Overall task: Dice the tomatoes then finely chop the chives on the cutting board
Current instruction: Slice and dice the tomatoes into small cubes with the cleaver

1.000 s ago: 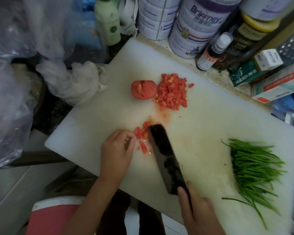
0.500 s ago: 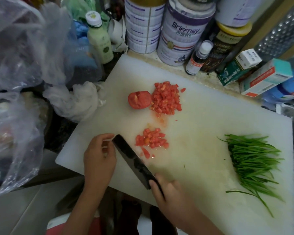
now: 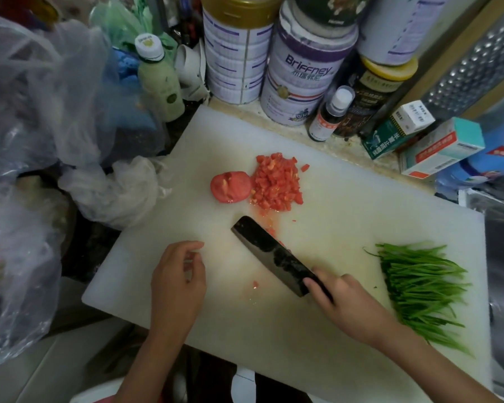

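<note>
On the board (image 3: 346, 199), the knife (image 3: 268, 251) has shifted right over loose dice (image 3: 271, 230).

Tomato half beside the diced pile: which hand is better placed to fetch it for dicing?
Left, probably. The left hand is empty and nearer the tomato half; the right hand grips the knife.

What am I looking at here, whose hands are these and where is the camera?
No machine: a person works bare-handed, filmed by a camera worn on their head, looking down. A white cutting board holds a pile of diced tomato, an uncut tomato piece beside it, and whole chives on the right. The right hand grips a dark cleaver, blade pointing toward the tomato. The left hand hovers loosely curled, holding nothing. Tins stand behind the board.
</note>
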`<state>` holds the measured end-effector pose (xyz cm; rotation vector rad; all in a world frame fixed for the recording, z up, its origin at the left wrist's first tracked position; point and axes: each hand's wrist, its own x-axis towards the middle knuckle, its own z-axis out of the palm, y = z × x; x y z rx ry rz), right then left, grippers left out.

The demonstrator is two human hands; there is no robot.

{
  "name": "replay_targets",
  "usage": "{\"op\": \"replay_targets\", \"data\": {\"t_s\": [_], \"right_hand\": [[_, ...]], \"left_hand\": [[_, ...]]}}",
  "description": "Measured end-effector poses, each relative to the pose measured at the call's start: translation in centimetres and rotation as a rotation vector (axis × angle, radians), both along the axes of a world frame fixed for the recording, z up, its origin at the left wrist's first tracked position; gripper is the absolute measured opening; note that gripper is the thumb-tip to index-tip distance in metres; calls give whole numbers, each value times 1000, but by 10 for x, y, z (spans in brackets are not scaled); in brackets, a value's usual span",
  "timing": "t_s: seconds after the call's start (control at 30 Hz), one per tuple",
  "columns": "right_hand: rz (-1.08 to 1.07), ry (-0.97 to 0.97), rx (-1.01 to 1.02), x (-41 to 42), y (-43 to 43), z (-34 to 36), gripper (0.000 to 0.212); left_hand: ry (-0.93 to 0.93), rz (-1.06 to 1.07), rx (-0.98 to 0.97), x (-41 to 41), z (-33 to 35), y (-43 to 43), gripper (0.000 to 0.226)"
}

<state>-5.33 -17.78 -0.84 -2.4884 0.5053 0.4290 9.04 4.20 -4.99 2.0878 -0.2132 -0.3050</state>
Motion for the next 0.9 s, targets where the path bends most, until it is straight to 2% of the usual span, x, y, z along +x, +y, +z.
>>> {"op": "replay_targets", "data": {"t_s": [0.1, 0.27, 0.37, 0.53, 0.67, 0.77, 0.9], "right_hand": [[77, 36, -1, 9, -31, 2, 18], [296, 95, -6, 38, -84, 4, 27], [405, 66, -25, 59, -112, 5, 32], [574, 2, -70, 81, -136, 6, 29], [661, -81, -132, 81, -140, 8, 32], [681, -40, -62, 67, -133, 12, 31], [785, 16, 69, 43, -105, 13, 30]], "left_hand": [[-28, -9, 23, -1, -1, -15, 28], [-72, 18, 90, -9, -3, -50, 24], [-66, 71, 133, -13, -5, -70, 24], [-92, 166, 181, -20, -10, -92, 19], [-56, 252, 142, -24, -8, -94, 31], [-73, 343, 146, -27, -4, -80, 20], [-71, 385, 191, -35, 0, -58, 25]]}}
